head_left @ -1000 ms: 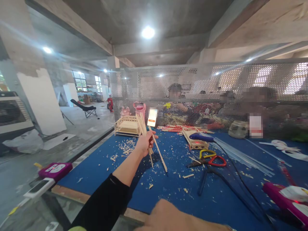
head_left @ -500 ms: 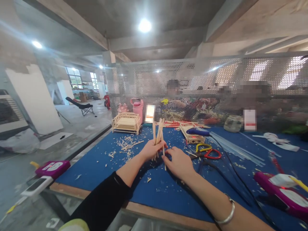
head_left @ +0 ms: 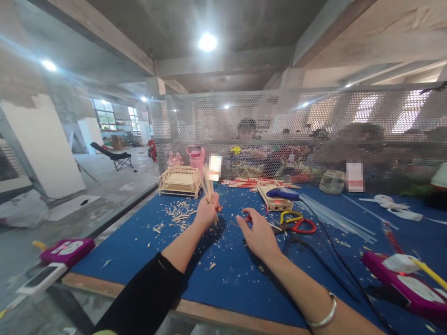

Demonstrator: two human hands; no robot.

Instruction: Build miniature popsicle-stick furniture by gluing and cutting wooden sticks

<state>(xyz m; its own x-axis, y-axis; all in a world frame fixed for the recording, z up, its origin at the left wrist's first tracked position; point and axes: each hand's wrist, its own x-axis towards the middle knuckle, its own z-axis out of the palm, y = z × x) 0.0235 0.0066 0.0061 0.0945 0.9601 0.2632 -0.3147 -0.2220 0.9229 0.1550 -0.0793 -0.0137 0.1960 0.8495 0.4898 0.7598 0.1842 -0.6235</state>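
Observation:
My left hand (head_left: 206,210) is closed round a bundle of thin wooden sticks (head_left: 208,186), which stands upright and is a little blurred. Their lower ends poke out below the fist. To the right, my right hand (head_left: 257,230) hovers over the blue table (head_left: 223,279) with its fingers apart and nothing in them. Beside it lie scissors (head_left: 303,225) with red and yellow handles. Behind them, a glue gun (head_left: 282,194) with a blue body rests on a small wooden stick frame (head_left: 274,201). A larger stick-built model bed (head_left: 179,181) stands at the back left.
Wood scraps (head_left: 178,215) litter the table. Red-tipped sticks (head_left: 244,183) and clear glue sticks (head_left: 335,216) lie farther back. A black cable (head_left: 330,242) runs down the right, near a purple power strip (head_left: 401,284). A perforated metal screen (head_left: 209,121) closes the back; people sit beyond it.
My left hand has moved left with the sticks, away from my right hand. My right hand has let go of the stick it was touching, and its fingers have opened.

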